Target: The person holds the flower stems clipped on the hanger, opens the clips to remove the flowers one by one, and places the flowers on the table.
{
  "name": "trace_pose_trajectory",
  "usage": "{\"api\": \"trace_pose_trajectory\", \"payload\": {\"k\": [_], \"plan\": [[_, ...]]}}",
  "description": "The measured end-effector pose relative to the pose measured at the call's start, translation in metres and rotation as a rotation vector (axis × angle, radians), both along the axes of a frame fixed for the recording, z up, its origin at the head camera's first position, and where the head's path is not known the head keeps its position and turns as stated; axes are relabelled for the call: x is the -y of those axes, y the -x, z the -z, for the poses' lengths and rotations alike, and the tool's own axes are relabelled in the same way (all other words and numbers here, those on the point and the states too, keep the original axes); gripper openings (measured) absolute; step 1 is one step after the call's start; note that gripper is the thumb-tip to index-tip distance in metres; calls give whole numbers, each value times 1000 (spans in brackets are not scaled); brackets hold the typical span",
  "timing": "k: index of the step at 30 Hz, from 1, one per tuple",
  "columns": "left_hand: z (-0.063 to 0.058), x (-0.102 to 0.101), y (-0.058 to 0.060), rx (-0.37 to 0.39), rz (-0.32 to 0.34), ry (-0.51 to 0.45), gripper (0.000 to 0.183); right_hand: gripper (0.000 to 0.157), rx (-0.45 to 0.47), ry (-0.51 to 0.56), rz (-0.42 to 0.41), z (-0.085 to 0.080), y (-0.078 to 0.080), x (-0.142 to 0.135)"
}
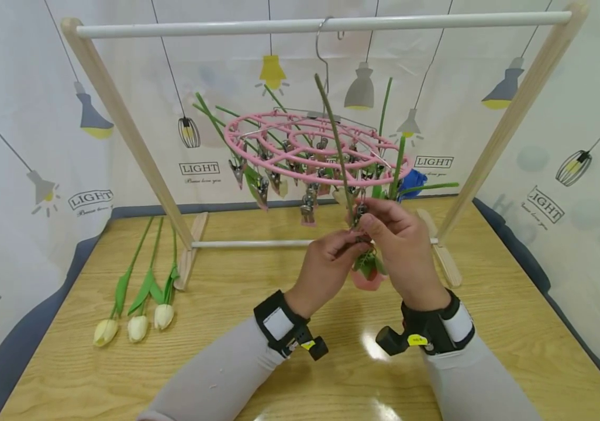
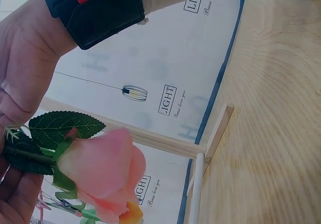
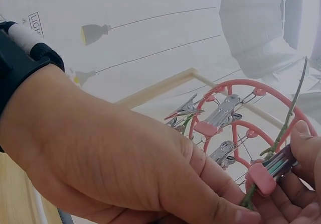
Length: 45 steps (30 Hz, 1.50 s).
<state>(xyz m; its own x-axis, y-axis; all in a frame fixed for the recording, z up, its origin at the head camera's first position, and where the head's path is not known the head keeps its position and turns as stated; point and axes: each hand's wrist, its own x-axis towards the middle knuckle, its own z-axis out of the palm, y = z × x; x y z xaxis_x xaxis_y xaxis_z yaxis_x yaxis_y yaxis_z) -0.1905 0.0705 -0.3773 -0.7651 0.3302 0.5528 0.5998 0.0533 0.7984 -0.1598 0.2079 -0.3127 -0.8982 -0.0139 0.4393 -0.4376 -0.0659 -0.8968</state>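
The left hand [image 1: 321,269] has its thumb and fingers pinched on the green stem [image 3: 248,199], just above the flower head; this grip is closed down on the stem. The right hand [image 1: 407,257] has thumb and fingers closed on a metal clip [image 3: 263,179] with pink pads. The pink rose [image 2: 103,174] hangs head down below both hands, its stem rising past the clip. Whether the clip bites the stem cannot be confirmed.

Step in hand, as judged: fixing the rose in the clip. The next move appears to call for steadying the stem between the pads, easing pressure off the clip, and checking the hold before the left grip lets go.

Outward, the clip belongs to a pink hanger [image 1: 299,175], hooked on a white rail [image 1: 437,21]. A blue flower [image 1: 414,182] shows at its right. Three white tulips [image 1: 137,328] lie on the desk [image 1: 216,333], well apart from the hands.
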Motion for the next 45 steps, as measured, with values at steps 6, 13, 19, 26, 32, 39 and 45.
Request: {"api": "trace_pose_trajectory", "payload": {"k": [6,13,19,26,32,39,45], "plan": [[-1,0,-1,7,13,-9,21,29,-44,39,-2,1,1,0],[0,0,-2,24,12,3,19,22,-62,54,-20,1,-1,2],[0,0,-1,-13,2,22,19,18,-75,35,-12,1,-1,1],[-2,2,-2,-52,16,21,22,13,-107,51,-36,0,-2,1],[-4,4,-3,-72,24,15,21,10,-133,70,-67,0,-3,2],[-4,7,-4,-62,14,32,20,9,-137,51,-61,-1,-4,3],[-3,11,-5,-60,21,67,21,9,-126,58,-65,0,-6,5]]}}
